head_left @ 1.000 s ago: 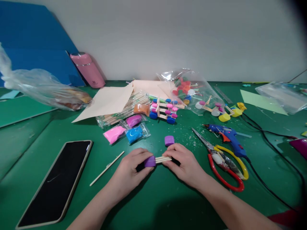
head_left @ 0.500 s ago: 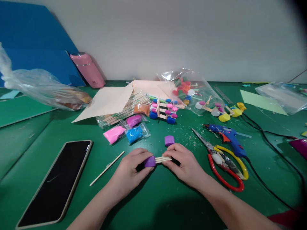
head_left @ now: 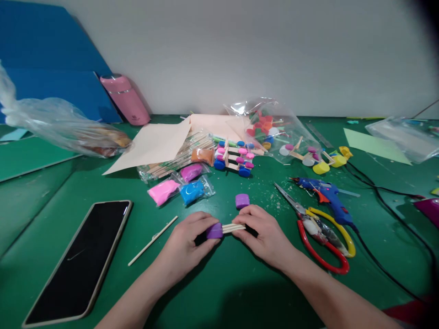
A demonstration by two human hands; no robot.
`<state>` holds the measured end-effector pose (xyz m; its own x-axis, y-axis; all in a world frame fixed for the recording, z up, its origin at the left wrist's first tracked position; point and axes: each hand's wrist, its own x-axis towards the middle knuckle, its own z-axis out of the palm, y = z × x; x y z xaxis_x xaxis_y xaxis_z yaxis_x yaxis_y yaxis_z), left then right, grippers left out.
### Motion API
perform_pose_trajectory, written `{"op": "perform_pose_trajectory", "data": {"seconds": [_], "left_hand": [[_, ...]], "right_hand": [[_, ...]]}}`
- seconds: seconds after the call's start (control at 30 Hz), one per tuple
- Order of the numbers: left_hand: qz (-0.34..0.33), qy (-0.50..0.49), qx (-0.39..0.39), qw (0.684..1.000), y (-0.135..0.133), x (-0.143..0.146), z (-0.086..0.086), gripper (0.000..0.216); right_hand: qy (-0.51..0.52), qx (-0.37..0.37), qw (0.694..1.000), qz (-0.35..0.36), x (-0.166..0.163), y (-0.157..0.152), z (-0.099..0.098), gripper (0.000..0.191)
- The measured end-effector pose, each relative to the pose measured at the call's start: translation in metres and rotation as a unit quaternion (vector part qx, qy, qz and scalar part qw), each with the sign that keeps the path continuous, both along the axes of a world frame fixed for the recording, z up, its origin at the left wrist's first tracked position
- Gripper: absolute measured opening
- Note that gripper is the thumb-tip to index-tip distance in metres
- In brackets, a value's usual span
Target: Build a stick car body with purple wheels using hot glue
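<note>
Between the thumb and fingers of my left hand [head_left: 192, 237] is a purple clay piece [head_left: 214, 230]. Three short wooden sticks [head_left: 230, 227] lie side by side and run from that clay toward the right. My right hand [head_left: 262, 230] pinches their far ends. Just beyond my right fingertips, a second purple clay piece [head_left: 242, 201] rests on the green table [head_left: 212, 292]. A single longer wooden stick [head_left: 152, 241] lies to the left of my left hand. Whether the sticks go into the clay or only touch it, I cannot tell.
At the right lie red-and-yellow-handled scissors [head_left: 320, 237] and a blue glue gun [head_left: 325, 194] with its cord. A phone [head_left: 80, 260] is at the left. Behind my hands are bagged clay packets [head_left: 192, 191], small clay-and-stick models [head_left: 235, 157] and a bundle of sticks [head_left: 171, 160].
</note>
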<state>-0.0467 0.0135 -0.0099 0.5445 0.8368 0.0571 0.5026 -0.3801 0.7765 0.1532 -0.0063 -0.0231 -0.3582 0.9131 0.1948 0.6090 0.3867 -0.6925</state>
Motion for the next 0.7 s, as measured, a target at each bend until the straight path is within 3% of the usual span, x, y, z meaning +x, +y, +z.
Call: {"op": "perform_pose_trajectory", "data": {"seconds": [0.7], "left_hand": [[-0.001,-0.003,-0.001,1.0,-0.0011,-0.0004,-0.0015,0.016]], "right_hand": [[0.001,0.009,1.0,-0.001,0.0007,-0.0003,-0.0009,0.011]]}}
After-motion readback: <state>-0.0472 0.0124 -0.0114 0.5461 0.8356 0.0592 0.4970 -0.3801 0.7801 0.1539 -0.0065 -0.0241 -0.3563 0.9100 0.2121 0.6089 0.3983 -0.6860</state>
